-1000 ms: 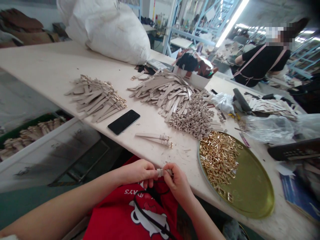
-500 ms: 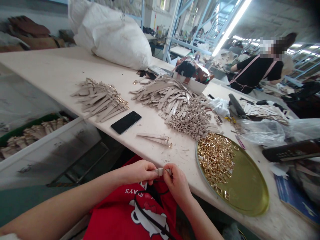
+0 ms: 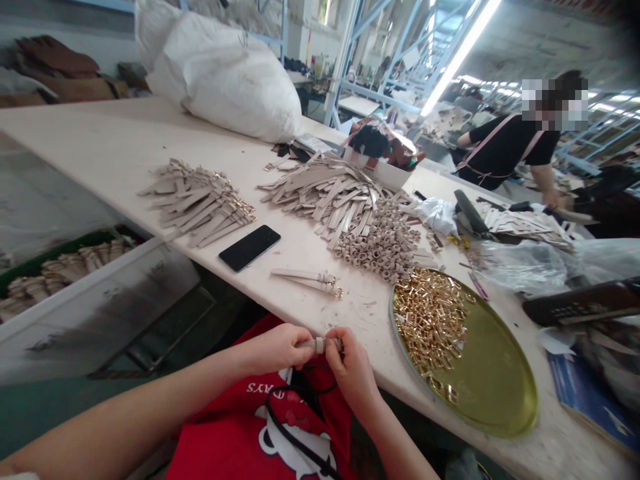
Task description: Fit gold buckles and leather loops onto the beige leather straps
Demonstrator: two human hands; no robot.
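Note:
Between my two hands, over my lap at the table's front edge, is a beige strap [image 3: 318, 345] with a small loop around it. My left hand [image 3: 287, 347] pinches its left part, and my right hand [image 3: 349, 360] grips the right end, fingers closed. Any buckle at that end is hidden by my right fingers. Just beyond, a few finished straps [image 3: 305, 280] with gold buckles lie on the table. Farther back are a pile of loose straps [image 3: 320, 190], a heap of small beige loops [image 3: 383, 240] and a pile of buckled straps [image 3: 200, 200].
A round gold tray [image 3: 505, 380] of gold buckles [image 3: 430, 320] stands to the right. A black phone [image 3: 250, 247] lies left of centre. Behind is a big white sack [image 3: 220, 67]. At lower left sits a white bin [image 3: 100, 307] with straps. Across the table stands a person [image 3: 505, 147].
My left fingers have shifted slightly left along the strap, so more of it shows. The right hand stays closed on its end. The person across has turned and moved an arm.

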